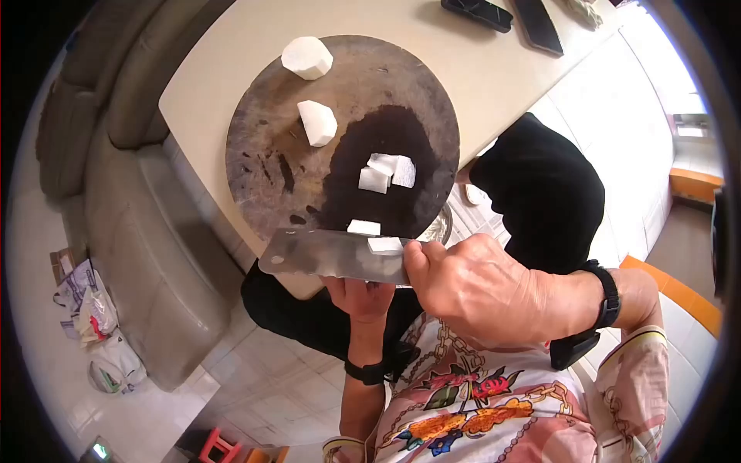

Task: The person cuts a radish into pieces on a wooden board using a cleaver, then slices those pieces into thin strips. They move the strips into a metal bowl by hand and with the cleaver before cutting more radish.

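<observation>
My right hand (490, 285) is closed around the handle of a cleaver (328, 255), its wide blade reaching left over the near edge of a round chopping board (266, 166). A white slice (385, 246) lies against the blade's face, close to the handle. Behind and below the blade is my left hand (361, 301); the blade hides its fingers. Just beyond the blade sits another white slice (363, 228). Several thin pieces of the white vegetable (374, 180) overlap on the board's wet, dark patch. Two larger peeled chunks, one upper (307, 59) and one lower (317, 123), rest farther left.
The board stands on a cream table (208, 100). At the table's far edge lie a black case (478, 12) and a dark phone-like slab (538, 27). A metal bowl (440, 225) shows partly beneath the board's right side. A sofa (154, 255) and bags (96, 324) are at left.
</observation>
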A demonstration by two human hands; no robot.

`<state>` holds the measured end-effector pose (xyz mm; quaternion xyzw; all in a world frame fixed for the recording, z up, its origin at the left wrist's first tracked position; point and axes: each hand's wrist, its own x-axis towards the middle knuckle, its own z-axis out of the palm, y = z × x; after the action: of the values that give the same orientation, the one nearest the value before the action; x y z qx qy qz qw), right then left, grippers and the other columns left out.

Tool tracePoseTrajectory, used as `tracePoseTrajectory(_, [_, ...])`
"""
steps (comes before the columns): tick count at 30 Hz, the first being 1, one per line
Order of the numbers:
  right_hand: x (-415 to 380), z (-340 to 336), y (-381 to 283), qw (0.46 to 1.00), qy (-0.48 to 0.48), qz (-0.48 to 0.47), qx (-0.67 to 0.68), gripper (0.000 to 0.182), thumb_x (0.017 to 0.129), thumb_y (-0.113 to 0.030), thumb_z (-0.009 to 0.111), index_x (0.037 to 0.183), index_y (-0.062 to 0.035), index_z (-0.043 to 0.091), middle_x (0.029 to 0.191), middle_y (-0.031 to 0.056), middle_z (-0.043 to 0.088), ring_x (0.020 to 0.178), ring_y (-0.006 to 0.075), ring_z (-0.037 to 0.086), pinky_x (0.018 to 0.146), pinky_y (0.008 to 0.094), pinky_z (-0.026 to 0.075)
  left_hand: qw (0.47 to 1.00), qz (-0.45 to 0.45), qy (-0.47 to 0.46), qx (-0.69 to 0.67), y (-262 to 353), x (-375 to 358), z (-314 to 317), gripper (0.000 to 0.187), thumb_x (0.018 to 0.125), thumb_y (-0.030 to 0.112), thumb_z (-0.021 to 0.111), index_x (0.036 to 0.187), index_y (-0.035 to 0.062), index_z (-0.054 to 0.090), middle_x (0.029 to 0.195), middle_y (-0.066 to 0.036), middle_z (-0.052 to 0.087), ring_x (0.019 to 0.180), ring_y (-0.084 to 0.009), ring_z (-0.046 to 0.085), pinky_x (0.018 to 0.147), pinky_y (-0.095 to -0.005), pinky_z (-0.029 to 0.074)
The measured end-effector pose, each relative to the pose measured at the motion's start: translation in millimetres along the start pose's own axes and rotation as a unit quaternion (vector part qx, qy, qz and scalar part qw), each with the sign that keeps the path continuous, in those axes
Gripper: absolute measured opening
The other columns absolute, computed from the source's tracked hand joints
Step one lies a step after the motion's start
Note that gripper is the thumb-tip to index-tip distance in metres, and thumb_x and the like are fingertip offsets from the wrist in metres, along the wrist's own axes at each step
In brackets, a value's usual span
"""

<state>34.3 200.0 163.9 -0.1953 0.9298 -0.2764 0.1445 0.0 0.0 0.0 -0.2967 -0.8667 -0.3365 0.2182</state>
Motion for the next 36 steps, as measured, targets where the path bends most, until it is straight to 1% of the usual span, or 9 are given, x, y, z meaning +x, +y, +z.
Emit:
tracePoseTrajectory(11, [26, 15, 11, 0.993, 0.107, -0.040, -0.022, 0.026, 0.063, 0.000, 0.062, 0.083, 0.0139, 0.052, 0.067, 0.0202, 0.059, 0.059, 0.0330, 0.065, 0.047, 0.0390, 0.049, 0.995, 0.003, 0.041, -0.089, 8, 23, 1, 0.026, 0.077, 0.012, 0.076, 0.099, 0.0027, 0.065, 0.112, -0.013, 0.059, 0.101, -0.0353, 0.057, 0.085, -0.0468, 0.047])
tracePoseTrajectory(20, [42, 13, 43, 0.990, 0.143, -0.010, -0.010, 0.015, 0.068, 0.000, 0.062, 0.081, 0.0051, 0.057, 0.056, 0.0184, 0.058, 0.054, 0.0358, 0.063, 0.048, 0.0420, 0.050, 0.995, -0.007, 0.036, -0.090, 23, 41, -8, 0.020, 0.073, -0.005, 0.073, 0.091, 0.0021, 0.066, 0.105, -0.012, 0.059, 0.094, -0.0312, 0.058, 0.081, -0.0399, 0.050])
tracePoseTrajectory(27, [30, -11, 56, 0.966, 0.203, -0.009, 0.157, 0.014, 0.082, -0.007, 0.061, 0.075, 0.0050, 0.057, 0.056, 0.0203, 0.053, 0.053, 0.0347, 0.060, 0.049, 0.0420, 0.044, 0.994, -0.049, 0.042, -0.084, 22, 64, -17, 0.021, 0.076, -0.010, 0.070, 0.095, -0.0024, 0.065, 0.110, -0.017, 0.060, 0.102, -0.0288, 0.061, 0.087, -0.0373, 0.051])
tracePoseTrajectory(29, [20, -19, 54, 0.947, 0.204, 0.010, 0.249, 0.021, 0.085, -0.008, 0.059, 0.070, 0.0063, 0.056, 0.055, 0.0181, 0.055, 0.049, 0.0270, 0.058, 0.048, 0.0382, 0.044, 0.989, -0.076, 0.069, -0.102, 28, 70, -18, 0.018, 0.082, -0.003, 0.067, 0.101, -0.0034, 0.066, 0.114, -0.017, 0.061, 0.104, -0.0278, 0.061, 0.090, -0.0373, 0.050])
tracePoseTrajectory(30, [19, -23, 55, 0.935, 0.155, 0.040, 0.316, 0.027, 0.088, -0.010, 0.057, 0.065, 0.0051, 0.057, 0.054, 0.0108, 0.057, 0.045, 0.0158, 0.053, 0.045, 0.0311, 0.042, 0.962, -0.172, 0.100, -0.188, 34, 80, -22, 0.020, 0.087, 0.003, 0.065, 0.105, -0.0045, 0.064, 0.117, -0.017, 0.060, 0.105, -0.0270, 0.060, 0.091, -0.0367, 0.050])
tracePoseTrajectory(32, [14, -35, 54, 0.900, 0.106, 0.056, 0.419, 0.027, 0.088, -0.011, 0.057, 0.065, 0.0041, 0.058, 0.055, 0.0072, 0.058, 0.045, 0.0120, 0.052, 0.044, 0.0282, 0.040, 0.862, -0.320, 0.090, -0.382, 39, 101, -34, 0.039, 0.097, 0.021, 0.055, 0.126, -0.0051, 0.053, 0.131, -0.017, 0.054, 0.115, -0.0262, 0.055, 0.099, -0.0380, 0.045])
tracePoseTrajectory(33, [12, -41, 53, 0.851, 0.048, 0.073, 0.517, 0.028, 0.089, -0.012, 0.056, 0.065, 0.0032, 0.058, 0.056, 0.0037, 0.059, 0.044, 0.0083, 0.051, 0.042, 0.0253, 0.038, 0.865, -0.311, 0.094, -0.383, 41, 113, -38, 0.039, 0.097, 0.021, 0.055, 0.126, -0.0051, 0.053, 0.131, -0.017, 0.054, 0.115, -0.0262, 0.055, 0.099, -0.0380, 0.045])
tracePoseTrajectory(35, [12, -44, 52, 0.827, 0.057, 0.047, 0.558, 0.026, 0.088, -0.013, 0.057, 0.067, 0.0019, 0.060, 0.057, 0.0022, 0.058, 0.043, 0.0058, 0.049, 0.040, 0.0221, 0.036, 0.564, -0.362, -0.041, -0.741, 42, 136, -44, 0.047, 0.098, 0.025, 0.052, 0.137, -0.0014, 0.044, 0.137, -0.013, 0.049, 0.126, -0.0253, 0.047, 0.108, -0.0407, 0.037])
tracePoseTrajectory(36, [14, -41, 53, 0.814, 0.059, 0.054, 0.575, 0.024, 0.088, -0.012, 0.057, 0.069, 0.0024, 0.060, 0.057, 0.0032, 0.059, 0.043, 0.0063, 0.050, 0.041, 0.0226, 0.036, 0.478, -0.355, -0.111, -0.796, 38, 140, -45, 0.050, 0.099, 0.027, 0.050, 0.141, 0.0015, 0.038, 0.141, -0.010, 0.047, 0.131, -0.0241, 0.042, 0.111, -0.0422, 0.032])
